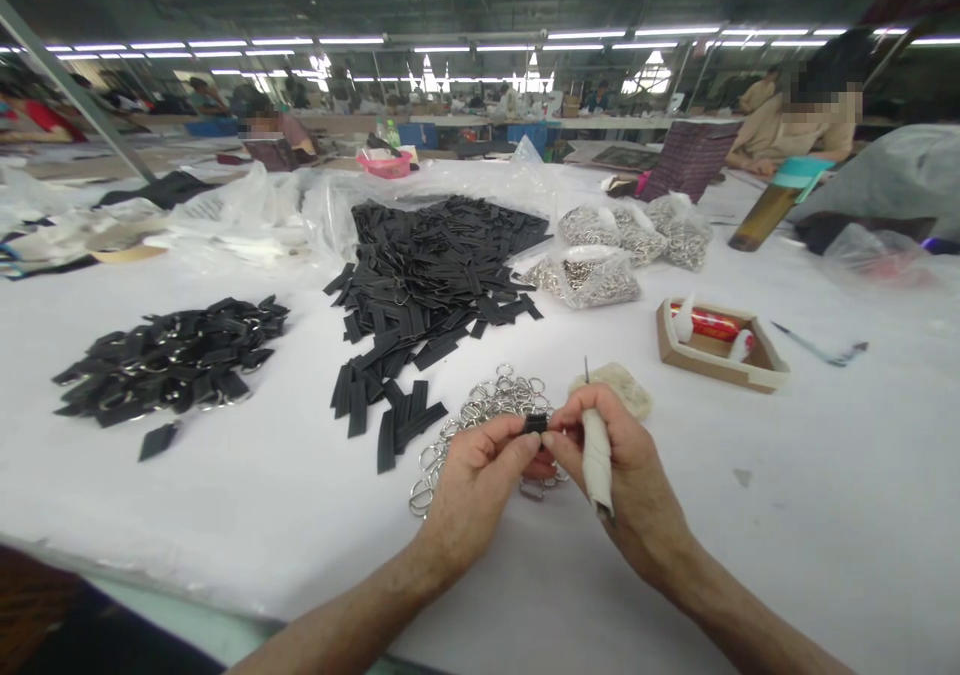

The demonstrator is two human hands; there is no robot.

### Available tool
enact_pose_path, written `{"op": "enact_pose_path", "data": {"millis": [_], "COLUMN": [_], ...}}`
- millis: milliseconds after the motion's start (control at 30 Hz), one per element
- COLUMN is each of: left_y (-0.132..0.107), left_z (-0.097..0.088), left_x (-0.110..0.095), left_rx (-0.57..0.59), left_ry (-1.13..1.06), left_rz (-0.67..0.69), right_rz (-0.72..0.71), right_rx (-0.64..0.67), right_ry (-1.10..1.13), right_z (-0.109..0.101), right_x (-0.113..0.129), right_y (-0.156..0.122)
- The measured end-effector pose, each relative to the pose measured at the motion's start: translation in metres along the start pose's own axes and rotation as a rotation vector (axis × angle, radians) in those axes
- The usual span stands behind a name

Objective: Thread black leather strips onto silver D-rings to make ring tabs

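left hand (476,485) pinches a black leather strip (535,423), its long axis lying sideways, above steel rings (480,410); right hand (630,475) grips a white-wrapped awl (597,460), spike pointing up, near the white table's near edge (150,577)

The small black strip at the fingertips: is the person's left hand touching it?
Touching. The head view shows the left hand pinching the black strip between its thumb and fingertip.
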State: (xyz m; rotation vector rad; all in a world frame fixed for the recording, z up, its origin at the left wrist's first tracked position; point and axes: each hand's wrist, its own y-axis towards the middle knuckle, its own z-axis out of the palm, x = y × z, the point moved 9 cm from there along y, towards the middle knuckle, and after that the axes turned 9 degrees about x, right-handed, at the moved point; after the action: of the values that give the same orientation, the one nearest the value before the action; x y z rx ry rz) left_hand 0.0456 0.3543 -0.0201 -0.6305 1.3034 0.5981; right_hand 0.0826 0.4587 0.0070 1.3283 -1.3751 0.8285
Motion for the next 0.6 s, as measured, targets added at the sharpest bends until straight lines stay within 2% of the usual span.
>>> {"op": "enact_pose_path", "data": {"millis": [200, 400, 500, 600], "left_y": [-0.001, 0.001, 0.0, -0.004], "left_z": [-0.002, 0.0, -0.005, -0.012], "left_x": [0.003, 0.0, -0.005, -0.02], "left_rx": [-0.017, -0.005, -0.046, -0.138], "left_ry": [0.023, 0.099, 0.256, 0.476], "left_rz": [-0.024, -0.047, -0.032, 0.095], "right_rz": [-0.069, -0.052, -0.062, -0.078], "right_rx": [-0.059, -0.019, -0.008, 0.0], "right_ry": [-0.037, -0.064, -0.036, -0.029], "right_z": [-0.005, -0.004, -0.004, -0.004], "right_x": [0.014, 0.004, 0.001, 0.002], "right_y": [0.0, 0.001, 0.002, 0.003]}}
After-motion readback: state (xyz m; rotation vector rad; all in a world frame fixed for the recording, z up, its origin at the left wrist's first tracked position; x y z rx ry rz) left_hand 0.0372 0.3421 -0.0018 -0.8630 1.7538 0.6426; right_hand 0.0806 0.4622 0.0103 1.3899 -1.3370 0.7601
